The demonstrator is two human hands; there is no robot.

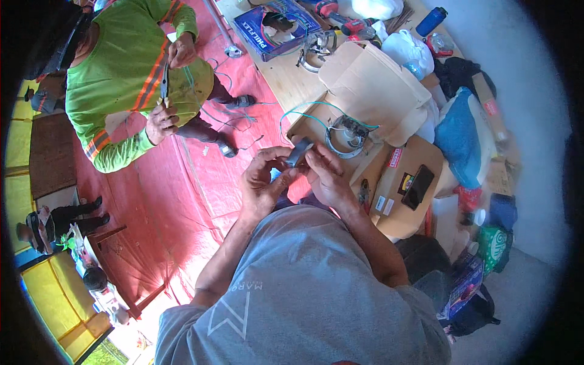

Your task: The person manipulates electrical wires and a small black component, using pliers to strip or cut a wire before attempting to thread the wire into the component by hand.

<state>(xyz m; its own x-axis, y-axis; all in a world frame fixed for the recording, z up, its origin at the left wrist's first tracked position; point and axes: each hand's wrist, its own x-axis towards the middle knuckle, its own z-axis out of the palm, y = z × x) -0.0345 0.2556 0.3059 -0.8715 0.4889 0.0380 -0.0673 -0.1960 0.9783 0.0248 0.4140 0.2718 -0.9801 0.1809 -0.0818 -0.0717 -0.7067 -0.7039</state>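
Observation:
My left hand (266, 179) and my right hand (327, 175) meet in front of my chest. Between them is a small roll of dark grey tape (298, 152), pinched by the fingers of both hands. Part of the roll is hidden by my fingertips. Just beyond my right hand, a round metal lamp ring (344, 150) with green wires (304, 104) lies on an opened cardboard box (365, 73). A black phone (418, 187) rests on a cardboard flap (417, 159) to the right of my right hand.
At left, a person in a green shirt (121, 67) holds pliers (164, 82). Wires trail over the red floor covering (201, 164). The table carries a blue box (277, 27), a second metal ring (316, 52), a red drill (328, 9) and plastic bags (406, 52). A blue bottle (432, 21) lies far right.

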